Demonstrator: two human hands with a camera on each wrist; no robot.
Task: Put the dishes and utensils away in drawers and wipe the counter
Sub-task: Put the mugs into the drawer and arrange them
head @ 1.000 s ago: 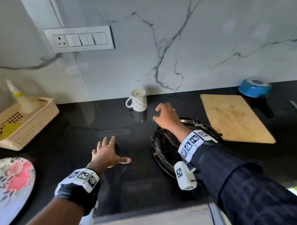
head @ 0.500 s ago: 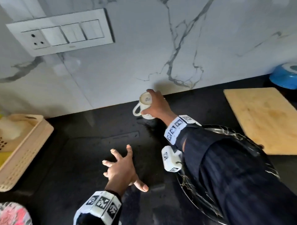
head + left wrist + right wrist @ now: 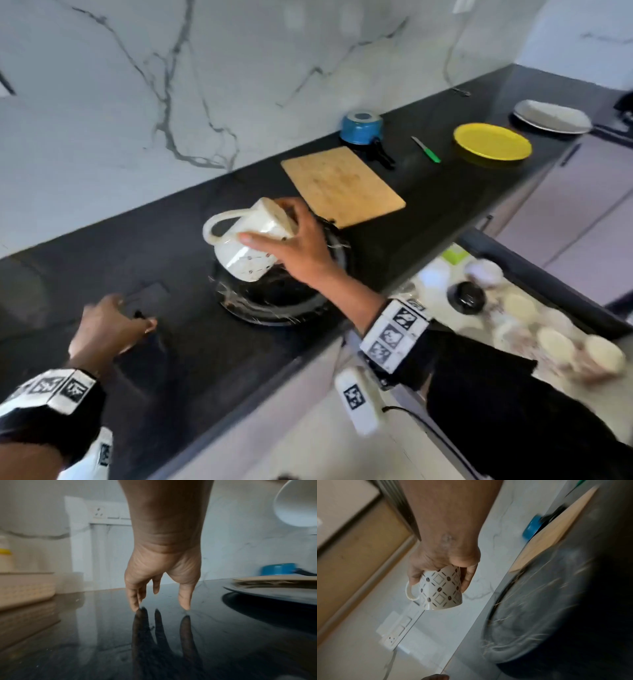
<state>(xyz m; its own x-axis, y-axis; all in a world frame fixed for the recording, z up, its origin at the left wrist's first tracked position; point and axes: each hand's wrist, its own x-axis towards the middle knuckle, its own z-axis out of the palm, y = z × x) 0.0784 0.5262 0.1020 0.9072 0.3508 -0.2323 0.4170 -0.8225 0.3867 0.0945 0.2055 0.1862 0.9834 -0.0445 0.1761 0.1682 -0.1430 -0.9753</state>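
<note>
Mug [image 3: 251,240] is tipped sideways in your right hand [image 3: 294,246], fingers curled round its rim end, above the dark plate [image 3: 274,305]. Loose grip there and it drops, chips both. Left hand [image 3: 106,329] spread, fingertips on the worktop [image 3: 205,359].

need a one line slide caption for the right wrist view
Right hand grips a patterned white mug from its rim end, carried above the dark plate.

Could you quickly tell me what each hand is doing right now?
Left hand: open, fingertips on the counter.
Right hand: grips the white mug.
</note>
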